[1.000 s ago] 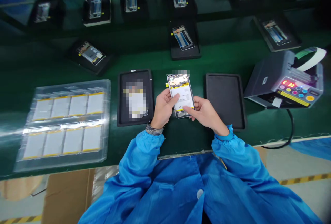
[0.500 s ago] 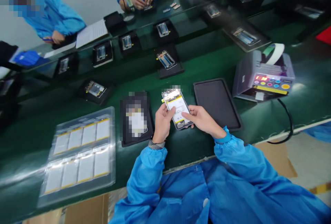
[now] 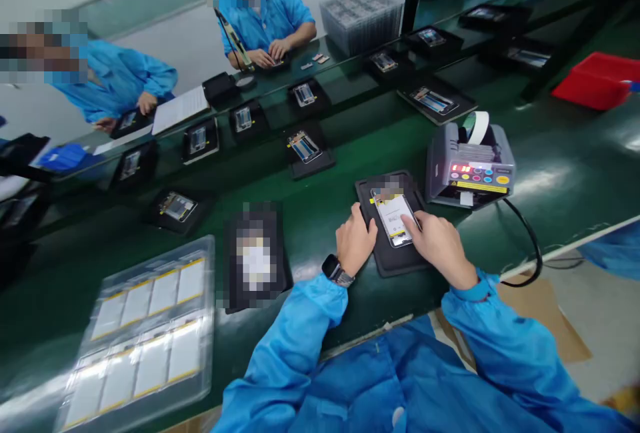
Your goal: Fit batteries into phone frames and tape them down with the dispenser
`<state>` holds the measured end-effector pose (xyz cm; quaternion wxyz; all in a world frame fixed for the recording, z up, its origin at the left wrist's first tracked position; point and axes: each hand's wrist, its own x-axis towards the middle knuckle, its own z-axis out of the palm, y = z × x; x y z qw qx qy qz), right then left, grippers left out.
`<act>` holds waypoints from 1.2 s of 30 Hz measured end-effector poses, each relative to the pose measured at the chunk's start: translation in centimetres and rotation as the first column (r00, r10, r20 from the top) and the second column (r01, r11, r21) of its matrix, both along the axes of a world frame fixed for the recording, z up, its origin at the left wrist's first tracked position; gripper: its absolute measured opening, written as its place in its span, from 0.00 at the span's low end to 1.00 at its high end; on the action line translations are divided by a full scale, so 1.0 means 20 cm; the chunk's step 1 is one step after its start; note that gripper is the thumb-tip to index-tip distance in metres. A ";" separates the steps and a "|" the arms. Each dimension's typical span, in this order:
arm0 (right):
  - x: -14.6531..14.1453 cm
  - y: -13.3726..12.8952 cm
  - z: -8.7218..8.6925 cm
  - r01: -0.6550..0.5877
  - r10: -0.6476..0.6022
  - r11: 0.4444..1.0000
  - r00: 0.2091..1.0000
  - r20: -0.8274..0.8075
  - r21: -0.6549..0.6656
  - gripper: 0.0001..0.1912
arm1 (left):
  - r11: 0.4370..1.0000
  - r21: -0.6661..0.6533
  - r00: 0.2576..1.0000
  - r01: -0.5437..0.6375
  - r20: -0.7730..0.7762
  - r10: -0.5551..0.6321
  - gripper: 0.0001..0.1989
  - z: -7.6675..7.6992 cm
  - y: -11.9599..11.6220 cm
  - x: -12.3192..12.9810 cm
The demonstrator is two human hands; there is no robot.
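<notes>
An open smartphone [image 3: 393, 216] with a white battery inside lies tilted on a black tray [image 3: 400, 265]. My right hand [image 3: 443, 246] grips the phone's lower right edge, thumb over the battery and the other fingers partly hidden. At the tray's left edge is my left hand [image 3: 355, 243], thumb and forefinger apart, holding nothing; whether it touches the tray I cannot tell. Left of it, a second black tray [image 3: 277, 286] bears another phone, blurred out. A clear plastic tray [image 3: 207, 326] with several white batteries [image 3: 163, 293] lies at the lower left.
A tape dispenser [image 3: 470, 169] with a lit panel stands right of the phone, its black cable [image 3: 535, 246] curving over the table edge. More phones on black trays [image 3: 305, 149] line the green table. A red bin [image 3: 597, 79] sits far right. Co-workers [image 3: 270, 13] work opposite.
The phone, held in both hands before, has gone rightward and down onto the black tray. My left hand has let go of it. The camera view has shifted.
</notes>
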<state>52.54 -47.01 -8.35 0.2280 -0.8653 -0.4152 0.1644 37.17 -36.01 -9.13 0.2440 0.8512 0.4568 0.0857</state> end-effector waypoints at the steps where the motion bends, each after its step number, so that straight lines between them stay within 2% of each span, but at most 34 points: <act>1: -0.02 0.00 0.01 0.012 -0.010 1.000 0.986 0.164 -0.011 0.18 | 0.999 0.036 1.000 -0.003 -0.031 0.005 0.25 0.00 0.00 0.03; 2: -0.05 -0.01 0.02 0.021 -0.021 1.000 0.960 0.278 0.003 0.18 | 0.998 0.059 0.999 -0.013 -0.046 0.015 0.25 -0.01 0.00 0.05; 4: -0.08 -0.03 0.05 0.013 -0.051 0.995 0.928 0.370 0.103 0.16 | 0.996 0.079 0.998 -0.046 -0.047 0.049 0.25 -0.02 0.02 0.06; 7: -0.12 -0.08 0.04 -0.024 -0.091 0.939 0.946 0.313 0.344 0.14 | 0.989 0.104 0.992 -0.108 -0.047 0.113 0.24 -0.03 0.12 0.07; 10: -0.18 -0.13 -0.03 -0.057 -0.046 0.856 0.981 0.186 0.513 0.11 | 0.978 0.142 0.984 -0.150 -0.070 0.161 0.23 -0.03 0.32 0.15; 12: -0.23 -0.16 -0.11 -0.095 0.017 0.836 0.989 0.147 0.541 0.11 | 0.974 0.151 0.979 -0.171 -0.082 0.185 0.24 -0.01 0.49 0.26; 15: -0.29 -0.18 -0.21 -0.195 0.121 0.838 0.977 0.175 0.510 0.12 | 0.970 0.140 0.976 -0.198 -0.068 0.209 0.25 0.03 0.78 0.46; 19: -0.29 -0.16 -0.25 -0.209 0.125 0.831 0.973 0.193 0.516 0.12 | 0.966 0.147 0.977 -0.211 0.003 0.213 0.29 0.10 1.07 0.66; 22: -0.27 -0.13 -0.24 -0.209 0.112 0.825 0.971 0.212 0.526 0.12 | 0.966 0.151 0.977 -0.211 0.049 0.206 0.26 0.14 1.20 0.70; 24: -0.26 -0.13 -0.24 -0.212 0.121 0.820 0.972 0.201 0.531 0.12 | 0.965 0.144 0.975 -0.220 0.065 0.212 0.20 0.16 1.28 0.64; 26: -0.25 -0.14 -0.25 -0.214 0.140 0.834 0.974 0.180 0.508 0.12 | 0.958 0.140 0.968 -0.249 0.078 0.240 0.14 0.18 1.37 0.48; 27: -0.24 -0.15 -0.25 -0.219 0.154 0.849 0.973 0.171 0.481 0.13 | 0.951 0.137 0.960 -0.276 0.084 0.266 0.11 0.20 1.42 0.36; 29: -0.20 -0.15 -0.24 -0.258 0.209 0.884 0.964 0.164 0.390 0.14 | 0.924 0.129 0.932 -0.359 0.091 0.350 0.07 0.25 1.51 0.02; 31: -0.15 -0.12 -0.20 -0.358 0.326 0.892 0.932 0.157 0.276 0.15 | 0.872 0.123 0.880 -0.475 0.097 0.466 0.05 0.32 1.54 -0.42; 33: -0.12 -0.03 -0.13 -0.479 0.455 0.859 0.877 0.156 0.183 0.16 | 0.795 0.124 0.804 -0.594 0.115 0.583 0.08 0.39 1.45 -0.91; 36: -0.17 0.17 0.01 -0.551 0.518 0.818 0.831 0.203 0.167 0.14 | 0.684 0.143 0.698 -0.715 0.198 0.688 0.14 0.45 1.14 -1.57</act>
